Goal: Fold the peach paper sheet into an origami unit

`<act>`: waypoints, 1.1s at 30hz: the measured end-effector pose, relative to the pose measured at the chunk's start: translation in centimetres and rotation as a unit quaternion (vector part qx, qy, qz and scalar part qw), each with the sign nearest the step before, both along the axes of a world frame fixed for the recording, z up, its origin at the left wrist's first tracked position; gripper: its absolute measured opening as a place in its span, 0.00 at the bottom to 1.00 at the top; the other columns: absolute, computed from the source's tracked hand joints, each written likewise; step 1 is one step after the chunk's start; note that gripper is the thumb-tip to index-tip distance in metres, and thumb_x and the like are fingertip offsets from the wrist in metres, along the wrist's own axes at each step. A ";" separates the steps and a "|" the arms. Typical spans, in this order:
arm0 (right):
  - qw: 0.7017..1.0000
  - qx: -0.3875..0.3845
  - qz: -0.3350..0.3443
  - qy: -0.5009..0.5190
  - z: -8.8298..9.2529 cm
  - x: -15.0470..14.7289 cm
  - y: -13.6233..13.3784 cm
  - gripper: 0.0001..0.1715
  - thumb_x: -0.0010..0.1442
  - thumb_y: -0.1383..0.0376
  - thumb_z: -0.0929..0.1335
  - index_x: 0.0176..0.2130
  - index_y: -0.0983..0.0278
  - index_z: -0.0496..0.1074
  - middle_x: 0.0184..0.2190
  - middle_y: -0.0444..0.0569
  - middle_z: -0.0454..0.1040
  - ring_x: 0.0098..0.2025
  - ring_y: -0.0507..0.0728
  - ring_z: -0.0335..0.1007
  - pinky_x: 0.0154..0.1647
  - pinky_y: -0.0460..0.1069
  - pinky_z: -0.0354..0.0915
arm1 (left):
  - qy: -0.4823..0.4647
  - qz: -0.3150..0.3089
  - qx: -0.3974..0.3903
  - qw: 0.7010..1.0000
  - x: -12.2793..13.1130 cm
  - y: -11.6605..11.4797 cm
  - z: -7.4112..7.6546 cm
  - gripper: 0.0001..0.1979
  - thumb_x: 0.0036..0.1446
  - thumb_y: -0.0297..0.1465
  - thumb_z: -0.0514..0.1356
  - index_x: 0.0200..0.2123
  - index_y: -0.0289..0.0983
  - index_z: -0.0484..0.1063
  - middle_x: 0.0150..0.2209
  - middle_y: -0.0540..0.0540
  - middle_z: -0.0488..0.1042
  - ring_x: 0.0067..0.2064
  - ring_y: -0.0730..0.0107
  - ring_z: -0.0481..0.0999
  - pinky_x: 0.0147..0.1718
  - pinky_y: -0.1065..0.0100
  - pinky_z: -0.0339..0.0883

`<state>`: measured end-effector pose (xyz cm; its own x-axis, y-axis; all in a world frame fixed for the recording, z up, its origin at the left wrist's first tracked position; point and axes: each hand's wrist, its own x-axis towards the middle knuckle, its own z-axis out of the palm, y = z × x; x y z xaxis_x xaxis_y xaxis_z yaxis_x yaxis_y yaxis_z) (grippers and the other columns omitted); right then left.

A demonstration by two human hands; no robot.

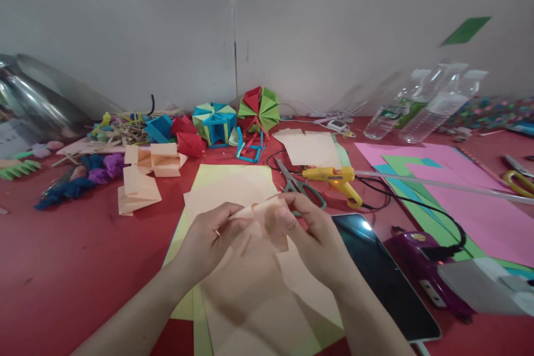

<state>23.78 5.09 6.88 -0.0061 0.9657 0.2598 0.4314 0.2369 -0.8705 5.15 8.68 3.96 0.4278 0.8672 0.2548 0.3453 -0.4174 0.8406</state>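
Left hand (208,236): I have thumb and forefinger pinched together on the left end of a small folded peach paper strip (267,216). Right hand (315,233): thumb pressed on its right end, fingers curled behind, no gap I can see. The strip is held up near center, above peach and yellow paper sheets (246,306) on the red table (75,272); its exact folds are too blurred for me.

Just beyond the hands, I get gray-handled scissors (295,181), blades spread, handles partly behind the right hand. Yellow hot glue gun (336,179) just right of them. Dark-screened tablet (377,270) by the right forearm, purple power strip (434,272) beside it. Pink sheet (486,200) over green, farther right; clear plastic bottles (438,105) lean behind.

Left of the sheets, I log peach folded-paper pieces (141,186). Back middle: blue-and-yellow paper model (214,122), red-and-green paper model (259,110) next to it.
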 end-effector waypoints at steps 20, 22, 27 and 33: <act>0.988 0.132 -0.015 -0.077 -0.2 -0.2 -0.1 0.06 0.56 0.71 0.65 0.30 0.61 0.70 0.30 0.45 0.74 0.35 0.55 0.67 0.40 0.52 0.60 | -0.155 -0.104 -0.255 0.949 2.1 -1.2 -1.2 0.15 0.54 0.40 0.59 0.41 0.37 0.67 0.37 0.47 0.73 0.37 0.67 0.71 0.36 0.70 0.64; 0.990 0.121 0.010 -0.073 -0.4 -0.4 -0.1 0.07 0.55 0.72 0.65 0.30 0.61 0.70 0.32 0.46 0.74 0.38 0.56 0.67 0.42 0.53 0.60 | -0.156 -0.119 -0.273 0.942 2.2 -1.2 -1.4 0.15 0.54 0.40 0.59 0.40 0.36 0.68 0.38 0.45 0.74 0.40 0.64 0.72 0.39 0.68 0.64; 0.994 0.079 -0.039 -0.057 -0.7 -0.7 -0.1 0.04 0.55 0.69 0.66 0.30 0.61 0.71 0.42 0.49 0.71 0.48 0.58 0.64 0.49 0.56 0.58 | -0.211 -0.069 -0.315 0.923 2.8 -1.6 -1.3 0.17 0.52 0.41 0.60 0.41 0.36 0.68 0.40 0.43 0.75 0.38 0.63 0.74 0.32 0.69 0.66; 0.989 0.069 -0.130 0.000 -0.4 -0.1 -0.3 0.11 0.57 0.64 0.66 0.42 0.60 0.67 0.38 0.49 0.70 0.41 0.57 0.65 0.42 0.52 0.62 | -0.271 0.049 -0.280 0.920 3.0 -1.7 -1.1 0.19 0.49 0.41 0.63 0.41 0.37 0.67 0.35 0.45 0.77 0.32 0.66 0.76 0.30 0.70 0.68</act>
<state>23.66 4.78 6.46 0.2371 0.8899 0.3898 0.4926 0.2357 -0.8377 8.12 6.94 2.88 0.2815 0.9552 -0.0908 -0.1741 0.1439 0.9742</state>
